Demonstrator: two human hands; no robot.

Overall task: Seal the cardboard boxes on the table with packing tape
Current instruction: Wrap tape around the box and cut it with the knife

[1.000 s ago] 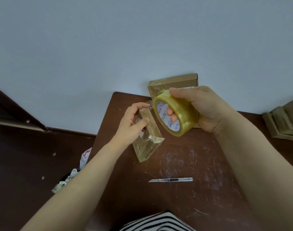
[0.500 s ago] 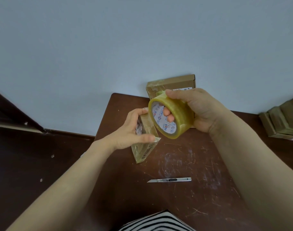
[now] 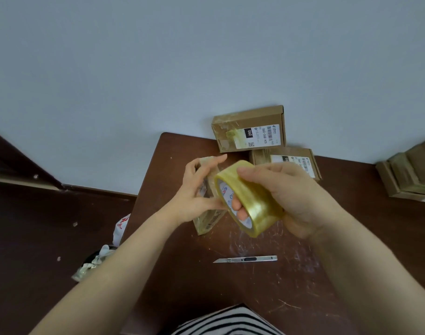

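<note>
- Left hand (image 3: 197,189): a small brown cardboard box glazed with tape (image 3: 207,221) is held on end on the dark brown wooden table (image 3: 182,274), gripped between the thumb and curved fingers. The small box stands just to ten o'clock of the table's centre.
- Right hand (image 3: 296,197): a yellowish roll of clear packing tape (image 3: 252,204) is gripped, with fingers passed through the core and the thumb laid on the outer turn. The roll is held at three o'clock of the small box; whether they touch cannot be told.
- The free tape end cannot be made out.
- Step in hand, as judged: a strip is being laid over the small box. The tape is best kept taut, the roll kept close to the cardboard, and each length pressed flat and carried over the edge.
- A slim silver utility knife (image 3: 245,259) lies at six o'clock, within reach for the cut.
- A labelled cardboard box against the wall (image 3: 249,128) and a second labelled box before it (image 3: 284,158) are seen at twelve to one o'clock.
</note>
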